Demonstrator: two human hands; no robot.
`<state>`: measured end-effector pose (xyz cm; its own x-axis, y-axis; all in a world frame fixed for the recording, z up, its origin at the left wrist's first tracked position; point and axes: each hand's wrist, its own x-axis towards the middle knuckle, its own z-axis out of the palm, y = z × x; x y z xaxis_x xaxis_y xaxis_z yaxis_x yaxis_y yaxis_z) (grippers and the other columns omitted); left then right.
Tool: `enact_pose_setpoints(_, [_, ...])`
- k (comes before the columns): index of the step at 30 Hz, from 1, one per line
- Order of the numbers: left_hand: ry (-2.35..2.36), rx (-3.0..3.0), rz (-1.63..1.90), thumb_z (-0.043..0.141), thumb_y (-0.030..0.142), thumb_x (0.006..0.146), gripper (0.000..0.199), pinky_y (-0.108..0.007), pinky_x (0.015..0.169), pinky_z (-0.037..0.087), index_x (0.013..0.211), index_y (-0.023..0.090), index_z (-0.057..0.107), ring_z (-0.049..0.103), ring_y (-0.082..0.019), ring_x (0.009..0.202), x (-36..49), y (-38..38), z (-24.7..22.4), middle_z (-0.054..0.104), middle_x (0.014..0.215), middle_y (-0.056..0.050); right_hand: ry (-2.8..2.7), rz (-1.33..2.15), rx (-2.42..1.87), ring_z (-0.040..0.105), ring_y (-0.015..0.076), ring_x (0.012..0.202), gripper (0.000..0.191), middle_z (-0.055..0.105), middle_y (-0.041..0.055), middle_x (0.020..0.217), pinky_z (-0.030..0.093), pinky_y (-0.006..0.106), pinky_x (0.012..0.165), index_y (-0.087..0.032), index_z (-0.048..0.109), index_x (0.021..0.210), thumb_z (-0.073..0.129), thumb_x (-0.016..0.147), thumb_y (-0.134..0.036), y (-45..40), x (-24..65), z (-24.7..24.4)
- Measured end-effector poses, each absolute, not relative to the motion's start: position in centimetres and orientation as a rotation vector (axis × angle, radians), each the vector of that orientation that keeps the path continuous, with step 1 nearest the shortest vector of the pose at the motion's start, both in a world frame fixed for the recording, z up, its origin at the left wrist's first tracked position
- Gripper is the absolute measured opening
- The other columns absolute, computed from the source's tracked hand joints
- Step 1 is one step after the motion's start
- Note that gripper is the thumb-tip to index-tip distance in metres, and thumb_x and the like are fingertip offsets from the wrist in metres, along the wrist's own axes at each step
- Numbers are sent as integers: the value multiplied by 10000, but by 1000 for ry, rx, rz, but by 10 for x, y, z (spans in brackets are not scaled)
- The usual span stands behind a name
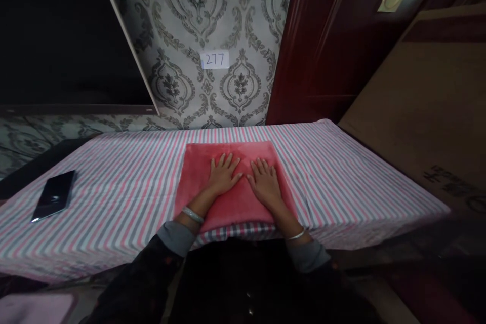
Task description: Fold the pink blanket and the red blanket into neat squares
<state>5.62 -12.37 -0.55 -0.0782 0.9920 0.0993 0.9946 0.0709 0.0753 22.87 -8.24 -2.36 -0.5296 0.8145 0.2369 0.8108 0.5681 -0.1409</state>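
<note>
A red, plush-looking cloth [235, 205] lies spread in a rough square on the striped tablecloth [353, 177], close to the table's front edge. My left hand [223, 174] rests flat on its upper middle, fingers spread and pointing away from me. To the right of it, my right hand [265, 180] also lies palm down on the red cloth, its fingers stretched out. The two thumbs point toward each other with a small gap between them. Neither hand holds anything. The cloth's surface under both palms is hidden.
A dark phone or small tablet [55, 195] lies on the table's left side. Behind stand a large black screen [68, 35] and a patterned wall with a paper label [215, 59] reading 277. A big cardboard box [429, 106] leans at the right, beside a dark red door [319, 35].
</note>
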Motion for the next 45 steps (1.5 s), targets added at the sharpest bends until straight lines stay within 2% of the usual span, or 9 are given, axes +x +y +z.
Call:
enact_pose_setpoints(5, [-2301,-2119,-208,314,576,1011,654,-673,1222,97,1608,309,286,155,-344,1566,57,-125,-3,218,1696,-80,-2576,-4,-1365,208,278,1538,588,267,103,1663,226,512,1216,-185,354,1591,320,1060,-436,-72,250,-25])
enact_pose_setpoints(10, [-2289,-2123,-223,311,583,1009,663,-661,1227,99,1602,287,308,166,-349,1563,59,-127,-1,232,1692,-90,-2505,148,-1679,250,282,1525,595,239,88,1675,320,541,1167,-227,249,1627,242,1066,-425,-57,295,-34])
enact_pose_setpoints(14, [-2297,-2116,-251,320,579,1006,658,-661,1225,103,1595,283,330,185,-357,1556,59,-127,-1,238,1691,-89,-2484,48,-1781,251,333,1519,531,281,89,1663,340,578,1141,-247,459,1536,278,1048,-355,-45,320,-25])
enact_pose_setpoints(16, [-2296,-2114,-251,319,582,1005,661,-652,1231,86,1597,288,325,179,-352,1558,59,-126,-3,235,1692,-83,-2455,-62,-1664,255,341,1514,526,285,116,1658,331,571,1150,-207,506,1502,314,1020,-294,-37,315,-9])
enact_pose_setpoints(21, [-2283,-2112,-263,306,591,1005,657,-658,1228,89,1600,312,309,167,-341,1562,57,-125,-6,224,1697,-69,-2457,-75,-1224,279,276,1509,637,319,147,1638,280,452,1209,-81,364,1574,326,943,-156,-25,254,25])
enact_pose_setpoints(27, [-2279,-2120,-262,306,576,1009,660,-667,1224,112,1599,280,317,171,-347,1561,57,-128,-5,233,1693,-88,-2548,-27,-1366,292,301,1502,576,306,78,1651,276,541,1190,-205,384,1580,297,1013,-251,-37,215,-2])
enact_pose_setpoints(29, [-2280,-2120,-261,316,571,1007,658,-661,1226,116,1596,277,326,174,-347,1560,57,-130,-4,239,1691,-91,-2560,-45,-1398,288,285,1506,561,298,54,1656,273,533,1192,-239,383,1581,274,1032,-274,-39,216,-13])
enact_pose_setpoints(38, [-2323,-2298,-188,381,580,985,661,-654,1221,148,1596,341,295,177,-348,1562,63,-110,16,255,1689,-66,-2504,-87,-1360,301,285,1497,555,325,42,1645,286,532,1179,-264,411,1569,284,1029,-287,-31,217,-28])
enact_pose_setpoints(45, [-2282,-2166,-259,296,535,1017,662,-614,1251,86,1590,205,326,156,-283,1573,56,-88,6,240,1687,-115,-2518,-111,-1357,294,284,1497,551,313,37,1651,271,512,1185,-243,423,1563,284,1032,-298,-30,218,-32])
